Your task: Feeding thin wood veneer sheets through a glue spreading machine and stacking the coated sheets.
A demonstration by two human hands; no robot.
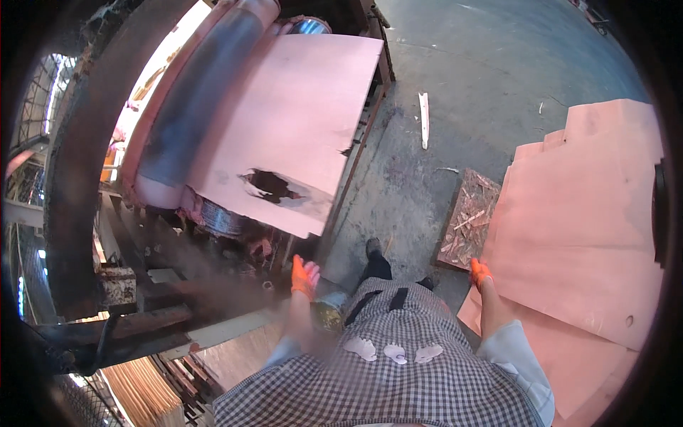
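A thin pinkish wood veneer sheet [299,107] lies on the machine at the left, beside a long dark roller [203,92]. A ragged hole breaks through its near part, and its near corner is torn. My left hand [304,277], in an orange glove with bare pink fingers, is just below that corner, fingers apart and holding nothing. At the right is a stack of similar veneer sheets [569,213] with uneven, overlapping edges. My right hand [481,273], also orange-gloved, is at the stack's left edge; its fingers are partly hidden, so whether it grips a sheet is unclear.
A low board [466,224] covered in wood scraps sits on the floor beside the stack. Farther off lies a pale veneer strip [425,121]. Dark machine beams [75,178] stand at the left, with stacked sheets [142,391] below. A round container [329,311] is near my left forearm.
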